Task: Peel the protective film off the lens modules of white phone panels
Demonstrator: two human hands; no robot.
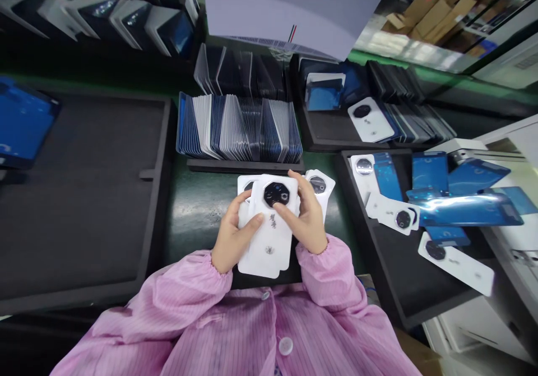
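Close in front of my body, both hands hold a white phone back cover (275, 241) with a dark octagonal camera area and small dark markings. My left hand (235, 233) grips its left edge, thumb lying on the front face. On the right edge sits my right hand (306, 216), its thumb touching the lower rim of the camera area. Behind and to the left, at least one more white cover (247, 264) overlaps the held one; whether my hands grip it too is unclear. Another white cover (321, 188) shows just beyond my right hand.
A black rack (244, 167) of upright covers stands straight ahead. To the left lies a black tray (84, 208) with blue film-covered pieces (25, 121). At right, another black tray (386, 264) holds scattered white covers and blue sheets (466, 210). A large pale panel (290, 6) hangs above.
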